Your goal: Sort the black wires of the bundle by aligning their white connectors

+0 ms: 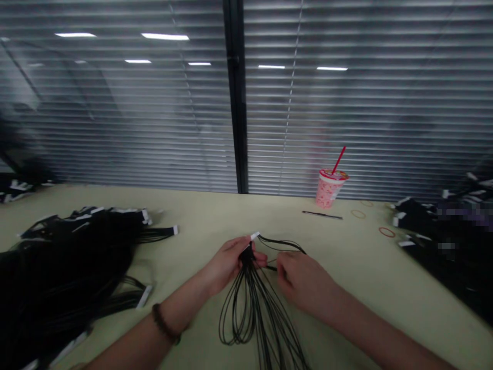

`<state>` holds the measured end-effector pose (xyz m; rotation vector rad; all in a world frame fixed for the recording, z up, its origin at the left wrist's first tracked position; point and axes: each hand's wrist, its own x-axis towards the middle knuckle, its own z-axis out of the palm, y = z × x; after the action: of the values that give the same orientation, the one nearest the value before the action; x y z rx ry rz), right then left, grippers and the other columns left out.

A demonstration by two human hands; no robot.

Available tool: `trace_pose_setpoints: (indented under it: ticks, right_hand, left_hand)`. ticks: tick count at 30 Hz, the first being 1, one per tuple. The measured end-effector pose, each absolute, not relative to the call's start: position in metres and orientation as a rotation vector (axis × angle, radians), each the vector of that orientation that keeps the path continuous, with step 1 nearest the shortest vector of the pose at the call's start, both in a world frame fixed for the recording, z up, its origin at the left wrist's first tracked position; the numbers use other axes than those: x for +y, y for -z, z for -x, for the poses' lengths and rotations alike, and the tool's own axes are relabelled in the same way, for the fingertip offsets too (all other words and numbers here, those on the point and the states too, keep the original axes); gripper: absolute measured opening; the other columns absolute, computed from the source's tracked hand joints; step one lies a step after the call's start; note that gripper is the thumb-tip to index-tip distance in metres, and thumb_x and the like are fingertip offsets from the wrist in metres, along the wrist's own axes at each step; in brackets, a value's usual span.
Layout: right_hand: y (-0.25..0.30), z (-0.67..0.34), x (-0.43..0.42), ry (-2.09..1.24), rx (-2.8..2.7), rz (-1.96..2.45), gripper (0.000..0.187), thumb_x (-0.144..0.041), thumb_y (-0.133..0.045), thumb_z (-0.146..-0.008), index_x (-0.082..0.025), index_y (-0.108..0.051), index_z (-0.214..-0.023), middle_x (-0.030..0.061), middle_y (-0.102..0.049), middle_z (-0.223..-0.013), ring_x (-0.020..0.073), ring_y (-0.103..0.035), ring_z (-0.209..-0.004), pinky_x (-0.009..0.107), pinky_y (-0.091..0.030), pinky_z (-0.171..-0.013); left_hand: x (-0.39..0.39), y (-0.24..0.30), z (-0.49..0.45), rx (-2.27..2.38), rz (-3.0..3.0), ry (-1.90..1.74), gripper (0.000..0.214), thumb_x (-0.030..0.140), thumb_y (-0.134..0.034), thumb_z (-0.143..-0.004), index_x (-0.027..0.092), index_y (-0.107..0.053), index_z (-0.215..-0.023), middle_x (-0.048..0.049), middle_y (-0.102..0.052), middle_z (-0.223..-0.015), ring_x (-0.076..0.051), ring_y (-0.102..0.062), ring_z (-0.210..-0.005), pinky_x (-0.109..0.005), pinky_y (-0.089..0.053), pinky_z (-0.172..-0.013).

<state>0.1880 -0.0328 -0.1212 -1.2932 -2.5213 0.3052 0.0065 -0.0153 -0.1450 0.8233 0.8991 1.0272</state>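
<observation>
My left hand (227, 262) is closed around the gathered end of a bundle of thin black wires (254, 313), near its white connector (254, 235). The wires hang toward me in long loops over the pale table (215, 221). My right hand (302, 280) is closed in a pinch on a strand of the same bundle just to the right of the left hand. A dark bracelet sits on my left wrist.
A large heap of black wire harnesses with white connectors (65, 267) lies at the left. Another dark heap (450, 241) lies at the right. A pink cup with a red straw (330, 187) stands at the back by the blinds, with rubber bands (386, 232) and a black strip (322, 215) nearby.
</observation>
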Motion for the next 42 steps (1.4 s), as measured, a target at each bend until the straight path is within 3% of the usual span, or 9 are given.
trace_pose_setpoints:
  ticks: [5,13,19,24,32,35,37,40,42]
  right_hand:
    - [0.11,-0.194,-0.031,-0.593,-2.462,1.165,0.012,-0.009,-0.042,-0.072,-0.013,-0.054,-0.07,0.0019,-0.055,-0.069,0.0104,-0.048,-0.065,0.021,-0.034,-0.061]
    - [0.13,-0.21,0.001,-1.715,-1.909,1.112,0.024,-0.024,-0.048,-0.075,-0.01,-0.055,-0.092,-0.0043,-0.045,-0.053,0.0042,-0.039,-0.045,0.014,-0.029,-0.044]
    - [0.128,-0.201,-0.011,-1.538,-2.015,1.244,0.019,-0.028,-0.051,-0.072,-0.01,-0.058,-0.072,-0.0018,-0.049,-0.053,0.0034,-0.036,-0.04,0.014,-0.026,-0.039]
    - [0.136,-0.179,-0.036,-1.24,-2.236,1.022,0.025,-0.025,-0.044,-0.078,-0.013,-0.051,-0.058,-0.0038,-0.038,-0.048,0.0037,-0.033,-0.043,0.015,-0.021,-0.042]
    - [0.137,-0.175,-0.044,-0.864,-2.374,1.071,0.021,-0.015,-0.044,-0.075,-0.013,-0.054,-0.057,-0.0041,-0.042,-0.05,0.0031,-0.034,-0.045,0.015,-0.02,-0.045]
    - [0.132,-0.18,-0.04,-0.944,-2.363,1.088,0.022,-0.016,-0.043,-0.076,-0.013,-0.057,-0.059,-0.003,-0.046,-0.05,0.0037,-0.036,-0.045,0.015,-0.022,-0.044]
    - [0.127,-0.184,-0.037,-1.156,-2.277,1.127,0.015,-0.015,-0.045,-0.073,-0.014,-0.06,-0.071,-0.0019,-0.054,-0.055,0.0041,-0.041,-0.045,0.014,-0.026,-0.043]
    - [0.109,-0.195,-0.031,-1.542,-2.078,1.162,0.035,-0.011,-0.046,-0.065,-0.016,-0.055,-0.099,-0.002,-0.06,-0.06,0.0037,-0.041,-0.04,0.012,-0.028,-0.039]
    - [0.091,-0.208,-0.027,-1.704,-1.988,1.112,0.036,-0.011,-0.045,-0.063,-0.015,-0.055,-0.098,-0.0024,-0.059,-0.056,0.0029,-0.037,-0.035,0.012,-0.026,-0.036]
  left_hand:
    - [-0.023,0.117,-0.005,1.073,-0.835,-1.036,0.02,0.031,-0.051,-0.079,0.012,-0.049,-0.072,-0.0132,-0.067,-0.068,-0.019,-0.064,-0.058,-0.03,-0.049,-0.061]
    - [-0.026,0.106,0.003,1.073,-0.853,-0.881,0.023,0.034,-0.051,-0.078,0.011,-0.05,-0.072,-0.0081,-0.064,-0.057,-0.017,-0.06,-0.047,-0.026,-0.046,-0.05]
    - [-0.021,0.128,0.0,1.158,-0.728,-0.894,0.02,0.028,-0.047,-0.08,0.012,-0.05,-0.069,-0.0073,-0.064,-0.058,-0.016,-0.06,-0.05,-0.028,-0.047,-0.054]
    - [-0.024,0.132,-0.005,1.101,-0.722,-0.849,0.02,0.03,-0.05,-0.078,0.012,-0.052,-0.072,-0.0099,-0.066,-0.063,-0.019,-0.063,-0.055,-0.03,-0.048,-0.057]
    - [-0.024,0.138,-0.006,1.03,-0.721,-0.834,0.018,0.028,-0.05,-0.079,0.012,-0.054,-0.071,-0.0104,-0.067,-0.068,-0.019,-0.064,-0.061,-0.031,-0.049,-0.063]
    - [-0.023,0.14,-0.005,1.031,-0.733,-0.812,0.02,0.031,-0.05,-0.079,0.012,-0.054,-0.073,-0.0114,-0.067,-0.069,-0.019,-0.064,-0.06,-0.031,-0.049,-0.062]
    - [-0.022,0.141,-0.004,1.052,-0.724,-0.805,0.02,0.031,-0.05,-0.079,0.012,-0.053,-0.073,-0.0121,-0.067,-0.07,-0.018,-0.064,-0.058,-0.03,-0.049,-0.06]
    - [-0.02,0.141,-0.004,1.065,-0.681,-0.825,0.019,0.028,-0.05,-0.079,0.01,-0.054,-0.079,-0.0122,-0.067,-0.072,-0.018,-0.064,-0.058,-0.028,-0.049,-0.06]
    - [-0.02,0.142,-0.003,1.042,-0.651,-0.836,0.019,0.028,-0.051,-0.079,0.009,-0.053,-0.081,-0.0125,-0.067,-0.073,-0.018,-0.064,-0.059,-0.029,-0.049,-0.062]
